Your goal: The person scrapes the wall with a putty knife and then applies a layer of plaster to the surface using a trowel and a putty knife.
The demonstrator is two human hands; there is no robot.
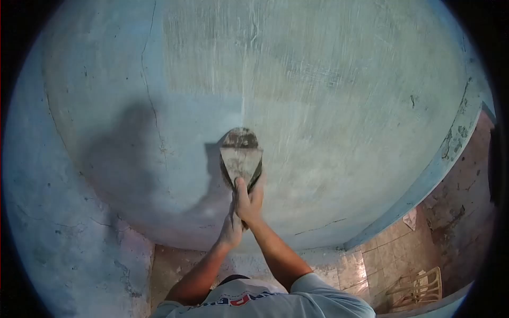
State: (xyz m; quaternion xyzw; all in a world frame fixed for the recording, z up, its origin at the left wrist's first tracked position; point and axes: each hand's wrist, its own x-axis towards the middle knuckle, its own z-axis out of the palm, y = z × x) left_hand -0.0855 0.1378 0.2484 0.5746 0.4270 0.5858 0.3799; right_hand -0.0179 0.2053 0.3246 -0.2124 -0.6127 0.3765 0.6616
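Observation:
In front of the wall, a putty knife (241,161) with a pale, putty-smeared wedge-shaped blade points upward. My right hand (250,204) is closed round its lower end, the thumb lying along the blade. Behind it, a round-tipped trowel (240,139) with dark, crusted metal shows above and at both sides of the knife blade. My left hand (231,228) is closed lower down, round the trowel's handle, mostly covered by the right wrist. The two blades overlap in this view.
The blue wall (201,122) carries a paler coated area (318,63) at the upper right and a long crack (143,58) at the left. A side wall (69,254) stands left. Tiled floor (382,259) and a plastic chair (419,289) lie at the lower right.

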